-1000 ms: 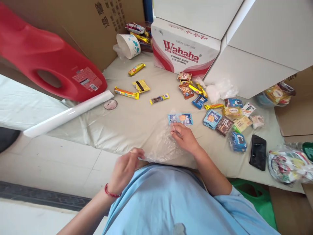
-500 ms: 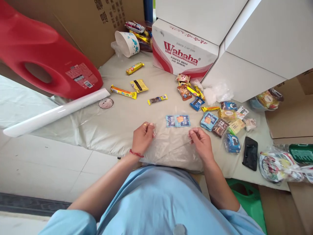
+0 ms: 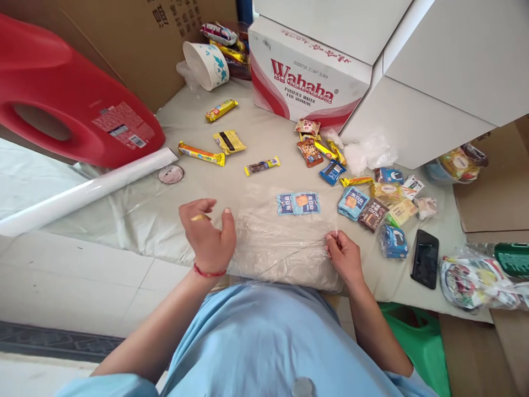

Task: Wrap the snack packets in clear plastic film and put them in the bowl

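A clear plastic bag (image 3: 285, 248) lies spread flat at the table's front edge. My right hand (image 3: 345, 255) pinches its right side. My left hand (image 3: 210, 236), with a ring and a red cord at the wrist, is raised off the bag's left side, fingers apart and holding nothing. Two blue snack packets (image 3: 298, 203) lie side by side at the bag's far end; whether they are inside it or under it I cannot tell. A stack of similar blue packets (image 3: 353, 203) and a brown cocoa packet (image 3: 372, 214) are just beyond my right hand.
Yellow-wrapped bars (image 3: 201, 154) lie scattered at the left, near a white roll (image 3: 95, 184) and a red jug (image 3: 78, 99). A Wahaba-style carton (image 3: 306, 77) stands behind. To the right are a phone (image 3: 425, 259), a tied bag (image 3: 475, 282) and a green stool (image 3: 419, 331).
My left hand has let go of the bag's left side, moved left and opened. My right hand keeps its pinch slightly lower. The camera view has shifted a little.
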The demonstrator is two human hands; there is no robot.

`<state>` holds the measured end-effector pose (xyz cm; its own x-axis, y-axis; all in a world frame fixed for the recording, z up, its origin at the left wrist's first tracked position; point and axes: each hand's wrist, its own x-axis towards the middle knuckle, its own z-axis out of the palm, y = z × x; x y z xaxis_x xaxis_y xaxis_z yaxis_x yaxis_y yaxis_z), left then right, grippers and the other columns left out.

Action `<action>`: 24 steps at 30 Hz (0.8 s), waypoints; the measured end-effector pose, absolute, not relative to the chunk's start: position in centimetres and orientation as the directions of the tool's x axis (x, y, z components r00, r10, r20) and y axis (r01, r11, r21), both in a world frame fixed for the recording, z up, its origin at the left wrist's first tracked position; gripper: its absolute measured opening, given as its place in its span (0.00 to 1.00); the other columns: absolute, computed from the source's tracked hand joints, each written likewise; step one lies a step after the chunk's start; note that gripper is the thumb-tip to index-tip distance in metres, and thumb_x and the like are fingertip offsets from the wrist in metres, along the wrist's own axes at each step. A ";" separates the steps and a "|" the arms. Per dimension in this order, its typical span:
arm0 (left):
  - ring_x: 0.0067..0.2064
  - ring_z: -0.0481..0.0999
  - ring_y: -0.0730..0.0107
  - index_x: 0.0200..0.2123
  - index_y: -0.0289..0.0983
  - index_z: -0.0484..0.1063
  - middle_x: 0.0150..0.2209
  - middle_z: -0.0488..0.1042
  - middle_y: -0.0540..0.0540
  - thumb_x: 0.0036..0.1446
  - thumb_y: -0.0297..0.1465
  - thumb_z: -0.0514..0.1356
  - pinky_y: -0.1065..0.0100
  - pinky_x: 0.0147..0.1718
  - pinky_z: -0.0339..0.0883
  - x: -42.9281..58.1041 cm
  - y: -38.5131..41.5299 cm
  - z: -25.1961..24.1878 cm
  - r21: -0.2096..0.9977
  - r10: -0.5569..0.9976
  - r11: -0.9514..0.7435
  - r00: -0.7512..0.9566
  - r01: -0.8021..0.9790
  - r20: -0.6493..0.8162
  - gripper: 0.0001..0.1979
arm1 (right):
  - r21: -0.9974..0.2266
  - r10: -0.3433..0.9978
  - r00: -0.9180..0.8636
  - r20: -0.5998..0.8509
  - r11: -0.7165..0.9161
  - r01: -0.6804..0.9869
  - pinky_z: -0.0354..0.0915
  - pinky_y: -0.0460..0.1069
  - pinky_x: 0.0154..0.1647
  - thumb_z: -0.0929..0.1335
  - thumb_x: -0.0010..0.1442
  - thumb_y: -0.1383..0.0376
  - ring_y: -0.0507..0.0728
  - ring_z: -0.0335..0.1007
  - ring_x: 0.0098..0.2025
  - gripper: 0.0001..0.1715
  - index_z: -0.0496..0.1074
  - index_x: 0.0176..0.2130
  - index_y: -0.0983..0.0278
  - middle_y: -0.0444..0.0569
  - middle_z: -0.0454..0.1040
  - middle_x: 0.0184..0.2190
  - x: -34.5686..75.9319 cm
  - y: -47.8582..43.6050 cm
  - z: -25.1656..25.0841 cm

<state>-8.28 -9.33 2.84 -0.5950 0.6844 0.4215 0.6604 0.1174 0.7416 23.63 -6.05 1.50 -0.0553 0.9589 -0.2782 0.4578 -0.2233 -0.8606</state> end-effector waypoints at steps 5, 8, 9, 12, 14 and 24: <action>0.64 0.72 0.48 0.52 0.41 0.77 0.55 0.79 0.38 0.68 0.36 0.56 0.46 0.64 0.58 -5.9 -9.8 2.9 0.433 0.946 -0.131 -0.019 0.892 0.325 0.15 | -0.828 0.967 -0.103 -0.234 -0.143 0.542 0.65 0.47 0.30 0.65 0.67 0.45 0.54 0.67 0.27 0.23 0.73 0.39 0.61 0.43 0.72 0.26 23.6 -7.0 1.7; 0.73 0.61 0.46 0.66 0.40 0.69 0.70 0.66 0.36 0.71 0.39 0.50 0.40 0.70 0.46 -6.3 -9.7 1.3 0.308 0.988 -0.101 0.059 0.946 0.145 0.25 | -0.796 0.957 -0.130 -0.257 -0.134 0.590 0.64 0.47 0.30 0.65 0.67 0.45 0.54 0.66 0.27 0.24 0.74 0.38 0.62 0.43 0.72 0.26 24.7 -8.0 2.1; 0.74 0.59 0.46 0.68 0.41 0.66 0.72 0.63 0.37 0.72 0.40 0.49 0.38 0.70 0.43 -6.6 -9.8 0.7 0.280 0.990 -0.105 0.074 0.954 0.118 0.26 | -0.784 0.949 -0.143 -0.280 -0.140 0.604 0.63 0.47 0.29 0.65 0.67 0.45 0.54 0.65 0.26 0.24 0.75 0.38 0.62 0.43 0.71 0.25 25.4 -8.3 2.3; 0.75 0.57 0.47 0.72 0.43 0.61 0.74 0.57 0.39 0.73 0.41 0.46 0.36 0.71 0.39 -7.5 -10.5 -0.3 0.246 0.989 -0.131 0.110 0.960 0.097 0.28 | -0.762 0.922 -0.154 -0.355 -0.191 0.618 0.62 0.48 0.27 0.66 0.64 0.42 0.54 0.65 0.24 0.27 0.75 0.36 0.62 0.43 0.71 0.23 27.9 -7.9 3.5; 0.75 0.57 0.47 0.73 0.43 0.59 0.75 0.56 0.39 0.73 0.42 0.46 0.35 0.71 0.38 -7.7 -10.9 -0.5 0.240 0.988 -0.140 0.121 0.961 0.093 0.29 | -0.751 0.940 -0.100 -0.326 -0.193 0.632 0.62 0.48 0.26 0.66 0.63 0.41 0.55 0.66 0.23 0.28 0.75 0.36 0.62 0.44 0.72 0.23 29.3 -6.2 4.7; 0.75 0.56 0.48 0.73 0.42 0.60 0.75 0.54 0.40 0.74 0.43 0.45 0.34 0.72 0.37 -7.4 -10.8 -0.3 0.211 0.990 -0.130 0.117 0.969 0.075 0.29 | -0.221 0.982 -0.186 0.018 0.185 0.958 0.67 0.58 0.51 0.64 0.69 0.52 0.68 0.73 0.52 0.26 0.74 0.56 0.65 0.61 0.77 0.51 20.9 10.6 6.7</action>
<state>-7.37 -10.81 -0.29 0.1170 0.9903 0.0752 0.9688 -0.1305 0.2109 20.86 10.60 6.72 -0.1859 0.9824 0.0176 0.9575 0.1852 -0.2211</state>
